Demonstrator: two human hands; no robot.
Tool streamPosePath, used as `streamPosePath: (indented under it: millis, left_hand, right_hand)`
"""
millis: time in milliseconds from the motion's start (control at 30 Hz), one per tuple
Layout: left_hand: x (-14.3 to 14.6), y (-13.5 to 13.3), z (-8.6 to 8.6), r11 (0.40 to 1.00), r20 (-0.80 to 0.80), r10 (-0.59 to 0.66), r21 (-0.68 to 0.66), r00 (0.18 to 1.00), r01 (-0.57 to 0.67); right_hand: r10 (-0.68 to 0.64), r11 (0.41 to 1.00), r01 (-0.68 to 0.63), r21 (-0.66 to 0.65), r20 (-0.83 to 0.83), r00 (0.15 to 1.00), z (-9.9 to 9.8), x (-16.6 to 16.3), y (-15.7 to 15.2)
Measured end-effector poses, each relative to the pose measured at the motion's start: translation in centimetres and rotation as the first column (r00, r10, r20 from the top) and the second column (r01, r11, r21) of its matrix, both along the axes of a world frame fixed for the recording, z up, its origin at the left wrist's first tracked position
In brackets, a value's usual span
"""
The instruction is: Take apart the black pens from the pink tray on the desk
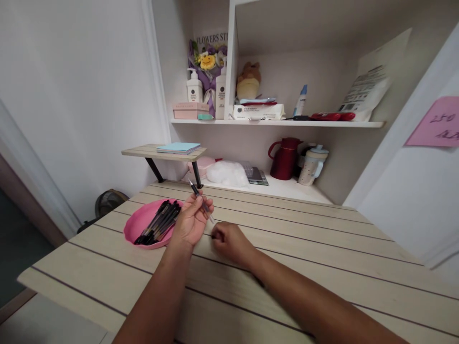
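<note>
My left hand (190, 225), palm turned up, is closed around a pen (194, 189). The pen has a dark grip and a clear barrel; its thin pale tip points up and away, and its other end comes out below my fingers. Just right of it, my right hand (232, 242) is curled closed above the table, apart from the pen. Its fingertips are turned inward, and whatever they may hold is hidden. Left of my left hand sits a pink oval tray (131, 224) with several black-capped pens (161, 222) lying in it.
The slatted wooden table (287, 286) carries a small raised shelf (139, 151) with blue paper pads (179, 147). Behind stand a red jug (285, 160), a speckled cup (312, 167) and a white plastic bag (227, 173). Above, a white shelf (308, 124) holds bottles and packets.
</note>
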State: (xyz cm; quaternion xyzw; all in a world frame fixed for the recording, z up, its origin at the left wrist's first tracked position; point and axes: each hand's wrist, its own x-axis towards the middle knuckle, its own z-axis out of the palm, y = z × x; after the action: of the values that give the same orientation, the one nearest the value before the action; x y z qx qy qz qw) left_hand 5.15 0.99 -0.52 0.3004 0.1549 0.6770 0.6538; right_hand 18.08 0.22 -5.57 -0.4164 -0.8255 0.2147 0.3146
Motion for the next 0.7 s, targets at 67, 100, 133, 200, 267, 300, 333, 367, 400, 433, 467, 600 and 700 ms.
streamPosePath:
  millis: [67,100,133,200,267,300,333,367,400,433,467,600,700]
  left_hand:
    - [1.0,-0.1,-0.5,1.0,0.004,-0.015,-0.028,1.0,0.015]
    - [1.6,-0.2,-0.7,0.999,-0.001,-0.029,-0.04,1.0,0.029]
    - [2.2,-0.3,-1.0,0.998,-0.012,-0.043,-0.05,0.999,0.042]
    - [3.4,-0.7,-1.4,0.996,-0.047,-0.071,-0.065,0.996,0.068]
    - [4.5,-1.2,-1.7,0.994,-0.088,-0.085,-0.083,0.992,0.078]
    - [4.9,-1.4,-1.9,0.993,-0.106,-0.084,-0.09,0.991,0.074]
    - [5.2,-1.5,-2.0,0.993,-0.121,-0.079,-0.098,0.989,0.068]
    - [5.5,-1.7,-2.1,0.993,-0.134,-0.071,-0.104,0.988,0.057]
    - [5.7,-1.7,-2.2,0.993,-0.144,-0.061,-0.11,0.988,0.045]
    - [5.8,-1.8,-2.3,0.993,-0.151,-0.051,-0.115,0.987,0.034]
    - [5.9,-1.8,-2.4,0.992,-0.154,-0.043,-0.12,0.987,0.024]
    - [6.1,-1.7,-2.7,0.991,-0.161,-0.04,-0.133,0.986,0.018]
    - [6.3,-1.8,-2.8,0.991,-0.172,-0.041,-0.131,0.984,0.019]
  right_hand:
    - [-0.096,0.96,-0.005,-0.279,-0.348,0.933,0.3,2.1,-0.9]
    - [-0.168,0.92,-0.036,-0.391,-0.476,0.863,0.4,3.1,-1.4]
    - [-0.243,0.879,-0.073,-0.472,-0.573,0.783,0.6,4.1,-2.0]
    - [-0.372,0.813,-0.145,-0.563,-0.695,0.615,0.8,5.8,-3.0]
    - [-0.46,0.777,-0.198,-0.597,-0.754,0.468,0.9,7.1,-3.9]
    - [-0.487,0.769,-0.215,-0.602,-0.77,0.412,1.0,7.5,-4.2]
    - [-0.505,0.765,-0.224,-0.603,-0.779,0.371,1.0,7.8,-4.5]
    - [-0.516,0.765,-0.227,-0.602,-0.785,0.343,1.0,8.1,-4.6]
    - [-0.521,0.767,-0.226,-0.6,-0.788,0.327,1.1,8.3,-4.7]
    - [-0.522,0.77,-0.222,-0.599,-0.79,0.322,1.1,8.4,-4.7]
    - [-0.52,0.774,-0.211,-0.596,-0.79,0.323,1.1,8.5,-4.6]
    - [-0.506,0.805,-0.139,-0.576,-0.791,0.344,1.1,8.6,-4.4]
    - [-0.492,0.814,-0.138,-0.565,-0.796,0.353,1.0,8.5,-4.4]
